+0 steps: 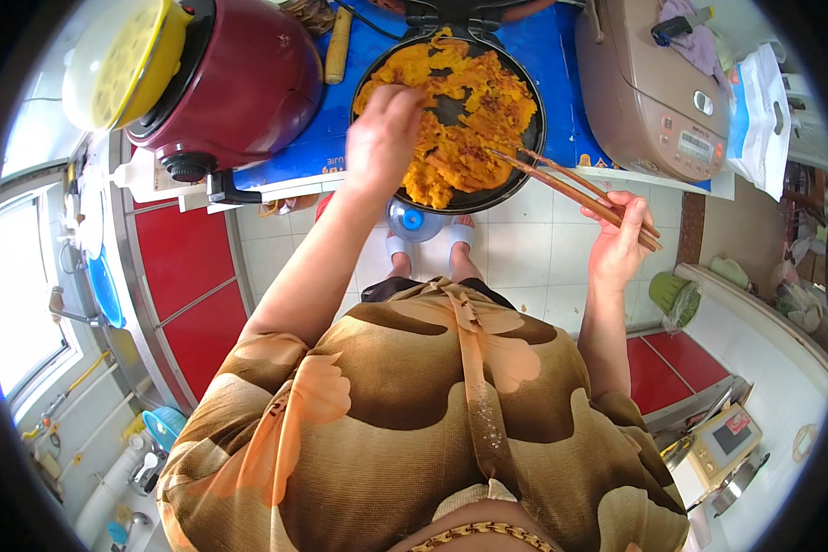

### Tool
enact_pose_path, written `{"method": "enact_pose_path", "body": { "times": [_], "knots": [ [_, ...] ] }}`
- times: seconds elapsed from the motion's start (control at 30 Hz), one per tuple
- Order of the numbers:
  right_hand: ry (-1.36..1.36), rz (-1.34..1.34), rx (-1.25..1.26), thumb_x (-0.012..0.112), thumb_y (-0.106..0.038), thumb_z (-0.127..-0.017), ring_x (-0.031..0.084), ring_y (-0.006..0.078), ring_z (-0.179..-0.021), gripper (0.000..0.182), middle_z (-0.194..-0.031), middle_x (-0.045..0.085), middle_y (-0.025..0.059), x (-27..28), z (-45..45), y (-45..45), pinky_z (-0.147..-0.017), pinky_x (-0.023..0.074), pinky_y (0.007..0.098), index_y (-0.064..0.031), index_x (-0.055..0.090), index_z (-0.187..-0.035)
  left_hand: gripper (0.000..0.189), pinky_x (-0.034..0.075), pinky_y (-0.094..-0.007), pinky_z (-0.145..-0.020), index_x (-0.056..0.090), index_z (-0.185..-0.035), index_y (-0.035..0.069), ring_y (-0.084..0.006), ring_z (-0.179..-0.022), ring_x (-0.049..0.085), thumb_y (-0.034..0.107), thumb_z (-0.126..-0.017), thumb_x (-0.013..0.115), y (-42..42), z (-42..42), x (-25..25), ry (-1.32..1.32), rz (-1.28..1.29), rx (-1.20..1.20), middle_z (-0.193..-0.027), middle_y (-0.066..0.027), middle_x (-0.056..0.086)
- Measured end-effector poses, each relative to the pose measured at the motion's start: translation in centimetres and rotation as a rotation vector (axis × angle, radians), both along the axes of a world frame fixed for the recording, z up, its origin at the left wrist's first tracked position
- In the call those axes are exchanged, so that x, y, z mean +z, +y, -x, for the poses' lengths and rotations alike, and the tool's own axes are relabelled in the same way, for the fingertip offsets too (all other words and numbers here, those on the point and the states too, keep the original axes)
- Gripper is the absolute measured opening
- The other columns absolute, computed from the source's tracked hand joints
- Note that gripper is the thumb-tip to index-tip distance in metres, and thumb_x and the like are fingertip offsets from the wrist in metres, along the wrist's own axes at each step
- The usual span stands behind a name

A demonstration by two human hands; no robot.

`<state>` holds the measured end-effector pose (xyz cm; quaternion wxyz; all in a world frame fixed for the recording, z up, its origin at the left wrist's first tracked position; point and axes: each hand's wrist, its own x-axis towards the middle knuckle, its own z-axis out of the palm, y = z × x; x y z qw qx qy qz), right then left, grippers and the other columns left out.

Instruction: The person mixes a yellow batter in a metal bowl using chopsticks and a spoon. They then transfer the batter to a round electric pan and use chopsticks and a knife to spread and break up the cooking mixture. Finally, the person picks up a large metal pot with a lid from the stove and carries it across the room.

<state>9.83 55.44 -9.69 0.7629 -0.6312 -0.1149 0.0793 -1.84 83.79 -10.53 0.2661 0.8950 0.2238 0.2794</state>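
A round black electric griddle pan (539,141) holds browned orange-yellow pancake pieces (500,103), with dark gaps of pan showing between them. Over the pan's left side is my left hand (384,134), its fingertips bent down at the pancake's edge; whether they pinch a piece cannot be told. My right hand (619,241), right of the pan and nearer my body, grips a pair of wooden chopsticks (579,196). Their tips rest at the pancake's right part, slightly apart.
Left of the pan stand a dark red cooker (255,90), a yellow steamer basket (145,69) and a wooden rolling pin (338,48). A brown rice cooker (648,96) is at the right. Below the counter edge (297,186), a water jug (417,221) stands on the floor near my feet.
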Motion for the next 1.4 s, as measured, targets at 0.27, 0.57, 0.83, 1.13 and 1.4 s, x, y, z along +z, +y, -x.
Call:
{"method": "enact_pose_path", "body": {
  "times": [0.27,0.57,0.83,1.13,1.4],
  "knots": [
    [0.007,0.019,-0.072,0.051,-0.032,-0.101,0.067,0.0231,-0.072,0.040,-0.089,0.064,0.0144,-0.1,-0.2,-0.2,-0.062,0.0600,0.0362,0.0060,0.061,-0.091,0.033,0.055,-0.0367,-0.069,0.065,-0.117,0.015,-0.0295,-0.086,0.065,0.010,-0.085,0.066,-0.3,-0.3,-1.0,0.084,-0.123,0.031,-0.104,-0.0092,0.062],
    [0.023,-0.082,0.020,0.052,-0.023,-0.101,0.068,0.0184,-0.071,0.033,-0.087,0.067,0.0121,-1.9,-0.5,9.8,-0.066,0.0606,0.0315,0.0048,0.063,-0.089,0.033,0.054,-0.0348,-0.067,0.065,-0.116,0.017,-0.0271,-0.084,0.065,0.010,-0.083,0.067,-0.9,5.9,0.3,0.096,-0.005,0.168,-0.105,-0.0073,0.062],
    [-0.084,0.035,0.082,0.050,-0.027,-0.102,0.067,0.0192,-0.076,0.036,-0.086,0.066,0.0115,0.6,1.6,8.0,-0.068,0.0602,0.0311,0.0045,0.064,-0.092,0.027,0.053,-0.0335,-0.064,0.068,-0.110,0.017,-0.0215,-0.073,0.065,0.009,-0.085,0.065,0.0,12.3,-0.5,0.224,0.081,0.290,-0.106,-0.0041,0.061],
    [-0.098,0.070,0.043,0.053,-0.021,-0.101,0.068,0.0180,-0.084,0.030,-0.093,0.067,0.0125,-0.1,4.6,10.0,-0.071,0.0604,0.0302,0.0055,0.065,-0.094,0.025,0.054,-0.0369,-0.071,0.071,-0.106,0.016,-0.0264,-0.087,0.065,0.009,-0.083,0.064,-1.0,12.8,-1.7,0.179,-0.056,0.040,-0.102,-0.0057,0.063],
    [-0.076,0.094,-0.094,0.056,-0.028,-0.099,0.067,0.0174,-0.067,0.036,-0.082,0.066,0.0109,0.5,3.3,9.9,-0.059,0.0607,0.0280,0.0053,0.064,-0.087,0.026,0.054,-0.0381,-0.073,0.071,-0.105,0.015,-0.0277,-0.090,0.064,0.008,-0.080,0.064,-1.4,12.0,-1.1,0.204,0.008,-0.042,-0.099,-0.0067,0.063]
  ]
}}
